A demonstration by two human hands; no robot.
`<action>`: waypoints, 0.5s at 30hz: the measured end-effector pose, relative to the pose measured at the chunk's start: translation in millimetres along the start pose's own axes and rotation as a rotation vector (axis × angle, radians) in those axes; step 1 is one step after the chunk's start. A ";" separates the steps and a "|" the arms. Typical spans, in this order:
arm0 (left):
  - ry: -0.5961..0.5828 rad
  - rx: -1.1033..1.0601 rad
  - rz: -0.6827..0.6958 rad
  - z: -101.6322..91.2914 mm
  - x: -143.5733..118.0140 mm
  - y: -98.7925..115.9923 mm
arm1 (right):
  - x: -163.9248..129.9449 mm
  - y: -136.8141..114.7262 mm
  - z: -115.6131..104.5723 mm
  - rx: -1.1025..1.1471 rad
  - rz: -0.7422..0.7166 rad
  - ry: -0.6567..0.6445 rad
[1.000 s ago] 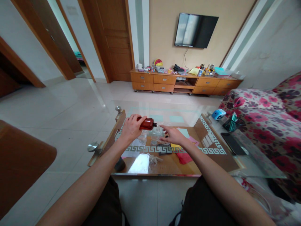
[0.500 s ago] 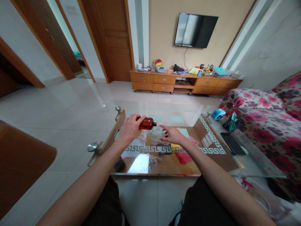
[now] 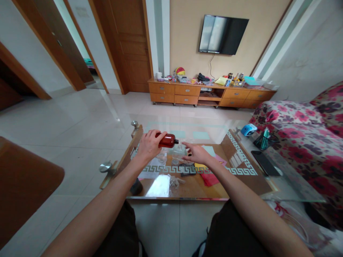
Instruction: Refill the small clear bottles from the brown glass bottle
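A reddish-brown bottle (image 3: 167, 140) lies sideways in the grip of my left hand (image 3: 149, 143), above the glass table. Its dark neck points right, over a clear container (image 3: 179, 152) that is hard to make out against the glass. My right hand (image 3: 198, 154) curves round the container's right side, index finger above and thumb below. A small black spot (image 3: 190, 155) shows between those fingers; whether it is a cap cannot be told. Just left of the container is another clear vessel (image 3: 162, 156).
Under the glass tabletop (image 3: 297, 185) lie papers and a red sheet (image 3: 210, 179). To the right are a blue tape dispenser (image 3: 248, 129), a pen holder (image 3: 265, 139) and a black phone (image 3: 265, 163). A flowered sofa (image 3: 302, 142) stands on the right, a low cabinet (image 3: 187, 93) ahead.
Almost nothing differs. The brown bottle has shifted very slightly right, while my right hand stays in place.
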State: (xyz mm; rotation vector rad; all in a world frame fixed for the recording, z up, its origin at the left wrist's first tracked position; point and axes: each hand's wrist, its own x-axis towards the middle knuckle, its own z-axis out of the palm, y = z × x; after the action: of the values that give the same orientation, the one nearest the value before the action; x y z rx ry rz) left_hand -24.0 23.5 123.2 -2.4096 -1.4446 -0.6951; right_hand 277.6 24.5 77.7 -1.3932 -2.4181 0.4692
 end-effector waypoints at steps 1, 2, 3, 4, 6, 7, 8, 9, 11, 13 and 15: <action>-0.001 0.001 0.000 -0.1 0.1 -0.1 | 0.2 0.1 0.0 0.001 0.000 0.001; -0.001 0.002 0.001 -0.1 0.2 -0.3 | 0.3 0.2 0.1 0.001 -0.002 0.001; 0.000 0.004 0.002 0.0 0.2 -0.6 | 0.4 0.2 0.1 0.002 -0.003 0.001; 0.002 0.005 0.003 0.1 0.3 -1.0 | 0.5 0.3 0.0 0.002 -0.005 0.000; 0.009 0.008 0.003 0.4 0.3 -1.8 | 0.6 0.2 -0.2 0.001 -0.008 -0.002; 0.011 0.011 0.003 0.5 0.2 -2.2 | 0.6 0.0 -0.4 0.001 -0.010 -0.001; 0.013 0.013 0.002 0.7 0.2 -2.5 | 0.5 -0.2 -0.6 0.003 -0.014 0.000; 0.014 0.015 0.003 0.8 0.2 -2.6 | 0.4 -0.6 -1.0 0.006 -0.018 0.003; 0.016 0.017 0.006 1.0 0.3 -2.6 | 0.2 -1.5 -1.8 0.014 -0.018 0.004; 0.015 0.018 0.010 1.1 0.4 -2.4 | 0.0 -2.5 -2.6 0.019 -0.011 0.001; 0.014 0.020 0.013 1.0 0.6 -2.1 | -0.1 -3.5 -3.4 0.017 -0.003 -0.002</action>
State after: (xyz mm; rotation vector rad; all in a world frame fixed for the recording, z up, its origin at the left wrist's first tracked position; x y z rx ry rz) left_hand -25.4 25.4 122.7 -2.3919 -1.4221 -0.6904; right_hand 276.4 23.2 82.3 -1.3818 -2.4121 0.4902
